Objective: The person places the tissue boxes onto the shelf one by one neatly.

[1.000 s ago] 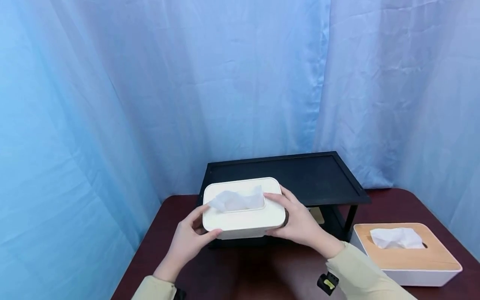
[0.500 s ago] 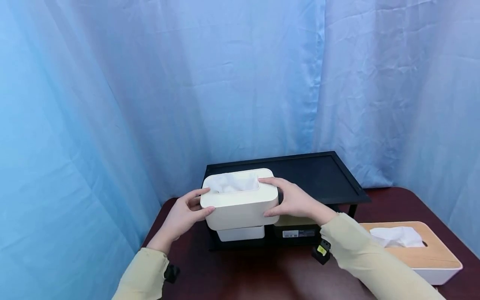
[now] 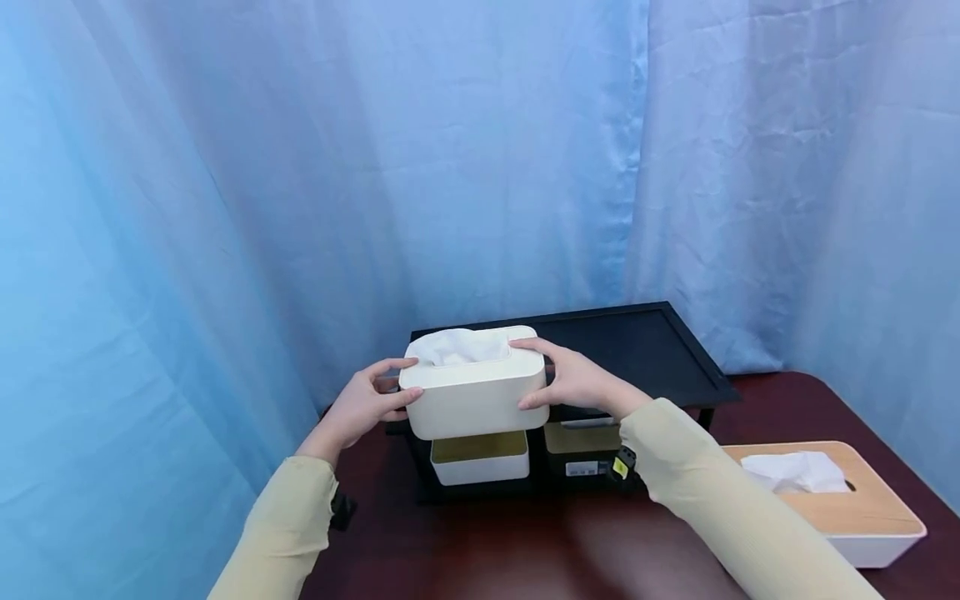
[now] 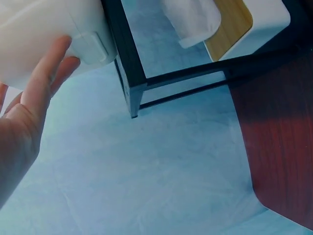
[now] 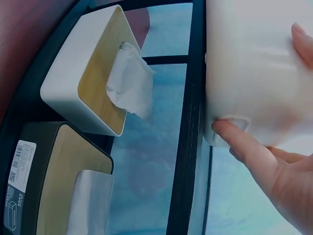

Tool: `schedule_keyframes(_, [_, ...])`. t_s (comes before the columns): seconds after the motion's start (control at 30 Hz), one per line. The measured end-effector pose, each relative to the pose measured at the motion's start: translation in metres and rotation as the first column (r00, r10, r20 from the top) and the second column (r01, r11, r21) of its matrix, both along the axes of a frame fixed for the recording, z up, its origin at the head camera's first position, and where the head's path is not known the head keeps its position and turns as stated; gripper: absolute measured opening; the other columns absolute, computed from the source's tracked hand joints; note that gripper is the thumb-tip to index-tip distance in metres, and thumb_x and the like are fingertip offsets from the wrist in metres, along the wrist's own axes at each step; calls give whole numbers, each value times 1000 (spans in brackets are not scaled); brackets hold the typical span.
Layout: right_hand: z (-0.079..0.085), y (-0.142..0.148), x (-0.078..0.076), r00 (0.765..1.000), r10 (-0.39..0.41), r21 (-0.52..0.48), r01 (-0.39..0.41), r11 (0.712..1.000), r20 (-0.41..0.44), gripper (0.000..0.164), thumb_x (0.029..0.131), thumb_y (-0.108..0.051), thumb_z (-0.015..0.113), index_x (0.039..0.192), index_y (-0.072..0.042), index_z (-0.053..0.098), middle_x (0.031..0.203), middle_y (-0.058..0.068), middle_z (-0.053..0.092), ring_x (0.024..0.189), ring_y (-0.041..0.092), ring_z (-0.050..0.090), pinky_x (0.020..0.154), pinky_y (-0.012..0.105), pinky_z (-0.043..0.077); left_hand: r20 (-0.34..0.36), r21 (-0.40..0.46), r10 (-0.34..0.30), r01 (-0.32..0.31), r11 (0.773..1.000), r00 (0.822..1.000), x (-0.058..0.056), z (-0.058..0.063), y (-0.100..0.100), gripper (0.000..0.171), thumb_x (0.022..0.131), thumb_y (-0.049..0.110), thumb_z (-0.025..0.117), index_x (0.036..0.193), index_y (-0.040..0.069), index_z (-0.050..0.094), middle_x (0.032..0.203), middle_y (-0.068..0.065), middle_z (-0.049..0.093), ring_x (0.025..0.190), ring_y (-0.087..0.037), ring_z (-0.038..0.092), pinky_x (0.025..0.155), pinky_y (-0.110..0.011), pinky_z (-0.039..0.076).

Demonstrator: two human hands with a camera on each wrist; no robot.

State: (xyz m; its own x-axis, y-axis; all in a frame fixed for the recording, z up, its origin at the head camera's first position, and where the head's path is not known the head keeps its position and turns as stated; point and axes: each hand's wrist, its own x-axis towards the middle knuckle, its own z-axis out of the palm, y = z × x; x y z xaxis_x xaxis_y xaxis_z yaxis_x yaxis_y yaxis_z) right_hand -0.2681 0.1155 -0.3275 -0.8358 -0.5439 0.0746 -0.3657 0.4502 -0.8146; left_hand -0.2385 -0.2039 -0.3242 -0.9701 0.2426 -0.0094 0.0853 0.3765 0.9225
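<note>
Both hands hold a white tissue box (image 3: 472, 408), a tissue sticking up from its top slot. My left hand (image 3: 365, 402) grips the left end, fingers at the top edge and thumb on the front. At the right end, my right hand (image 3: 581, 380) grips with thumb on the front wall and fingers over the top. In the head view the box overlaps the front left of a black rack's (image 3: 630, 350) top panel. The right wrist view shows the box's end (image 5: 239, 73) right at the rack's top bar, my fingertip on its side recess.
Under the rack's top are a white tissue box with a wooden lid (image 3: 480, 469) and a dark, labelled tissue box (image 3: 581, 468). Another wooden-topped tissue box (image 3: 873, 500) stands on the dark red table (image 3: 525, 550) at right. Blue curtains (image 3: 487, 167) hang behind.
Both hands have carried the white tissue box forward and slightly up toward the rack's top, tilting its front wall into view. The tissue boxes on the lower level have come into view beneath it.
</note>
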Motion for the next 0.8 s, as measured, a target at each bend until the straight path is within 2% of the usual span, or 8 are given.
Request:
schedule_keyframes(0.2, [-1,-1,-9,999,-14,-2,14,1000,50,87,79,-25,78,149,-17,28,153,18,24,130,43,41,89,48,49,-1,23,-15,15,1000,1000,-11,-2,2,61,89,26,67,142,9,42,145,-23,39,124,-37,51,86,-44,53])
schedule_keyframes(0.37, [5,-7,-18,997,-37,30,35,999,69,87,80,-22,77,150,-19,26,150,20,26,118,40,53,75,40,53,-18,1,-3,3,1000,1000,-24,-1,0,60,89,26,67,142,11,43,145,-21,39,124,-36,51,86,-44,53])
schedule_keyframes(0.47, [6,-10,-24,996,-89,80,86,993,30,85,80,-20,76,150,-17,27,148,23,30,110,38,55,71,37,54,-25,-5,7,-8,1000,1000,-33,-2,2,61,88,27,68,141,12,43,145,-20,41,124,-36,51,87,-45,52])
schedule_keyframes(0.6, [5,-16,-30,985,-174,117,175,978,-12,83,80,-17,77,149,-14,30,148,23,31,113,39,53,69,38,55,-17,-5,3,-3,1000,1000,-42,-5,6,63,88,29,68,143,13,41,146,-21,39,126,-36,49,89,-46,51])
schedule_keyframes(0.8, [4,-24,-34,973,-228,95,225,970,18,84,80,-14,77,149,-16,29,149,24,30,116,42,52,70,39,56,-14,-24,18,-19,1000,1000,-47,-6,3,61,91,25,64,145,14,38,147,-21,36,128,-37,46,91,-48,49])
